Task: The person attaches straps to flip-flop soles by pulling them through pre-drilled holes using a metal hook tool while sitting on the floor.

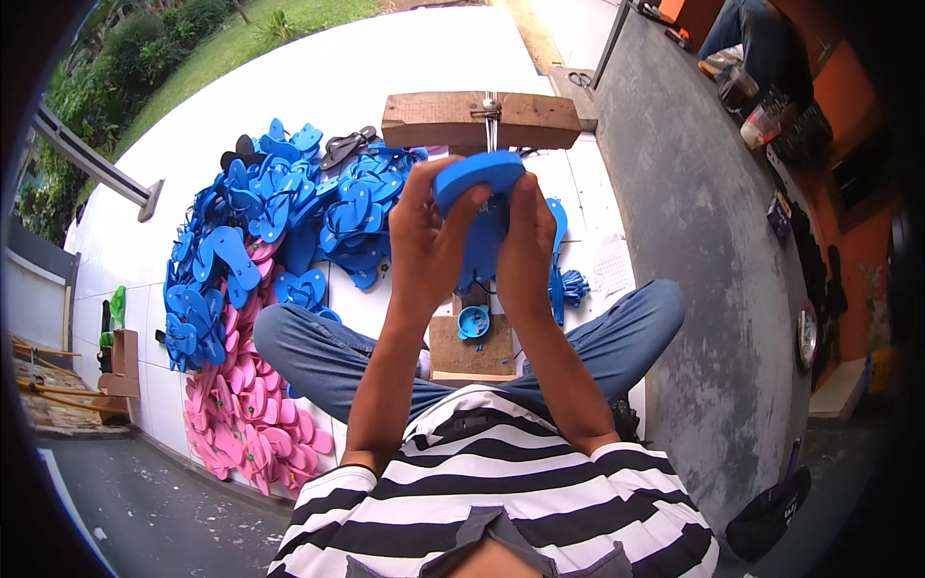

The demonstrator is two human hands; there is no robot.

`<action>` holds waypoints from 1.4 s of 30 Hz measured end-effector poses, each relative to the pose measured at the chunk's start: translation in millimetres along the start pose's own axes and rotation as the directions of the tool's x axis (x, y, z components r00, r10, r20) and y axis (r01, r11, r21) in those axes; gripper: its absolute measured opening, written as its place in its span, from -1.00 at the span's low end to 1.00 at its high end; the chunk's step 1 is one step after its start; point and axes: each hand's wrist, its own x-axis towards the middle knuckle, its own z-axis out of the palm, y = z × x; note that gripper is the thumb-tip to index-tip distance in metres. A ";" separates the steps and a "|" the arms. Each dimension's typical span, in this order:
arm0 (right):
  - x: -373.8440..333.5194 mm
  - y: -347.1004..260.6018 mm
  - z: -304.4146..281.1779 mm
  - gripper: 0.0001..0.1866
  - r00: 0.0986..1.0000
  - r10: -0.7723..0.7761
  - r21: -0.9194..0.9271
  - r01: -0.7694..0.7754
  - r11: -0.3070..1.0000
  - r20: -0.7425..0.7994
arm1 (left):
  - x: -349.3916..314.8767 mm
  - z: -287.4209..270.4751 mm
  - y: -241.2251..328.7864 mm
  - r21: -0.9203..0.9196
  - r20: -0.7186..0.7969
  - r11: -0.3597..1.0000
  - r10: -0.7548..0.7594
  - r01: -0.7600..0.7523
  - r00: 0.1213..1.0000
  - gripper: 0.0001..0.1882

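Observation:
My left hand and my right hand are both closed around a blue flip-flop sole, one on each side, with the thumbs pressed on it. The sole is raised in front of a wooden block, and thin metal rods come down from the block to just behind it. My hands hide part of the sole, and I cannot tell whether the rods touch it. Below my hands, a small blue bowl with small bits in it sits on a brown board between my legs.
To the left lie heaps of blue flip-flops and pink flip-flops. A bundle of blue straps and a paper sheet are by my right knee. Scissors lie beyond the block. Another person's leg shows at far right.

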 end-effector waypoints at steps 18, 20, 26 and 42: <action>-105.1 3.8 -33.2 -0.48 0.778 -0.490 -0.016 0.538 0.843 0.393 | -86.1 -53.7 42.2 -0.080 0.283 0.794 0.598 -0.603 0.750 -0.67; -106.8 3.8 -37.5 -0.51 0.790 -0.444 -0.039 0.505 0.862 0.423 | -89.2 -55.7 39.9 -0.062 0.287 0.795 0.593 -0.604 0.752 -0.68; -108.4 -0.5 -43.9 -0.56 0.867 -0.276 -0.018 0.311 0.950 0.415 | -97.2 -47.1 34.6 -0.049 0.287 0.870 0.482 -0.490 0.828 -0.67; -21.9 4.6 -85.8 -0.78 0.590 -0.008 0.003 0.009 1.000 0.808 | -64.3 -60.6 -3.1 0.023 0.407 0.898 0.393 -0.439 0.825 -0.74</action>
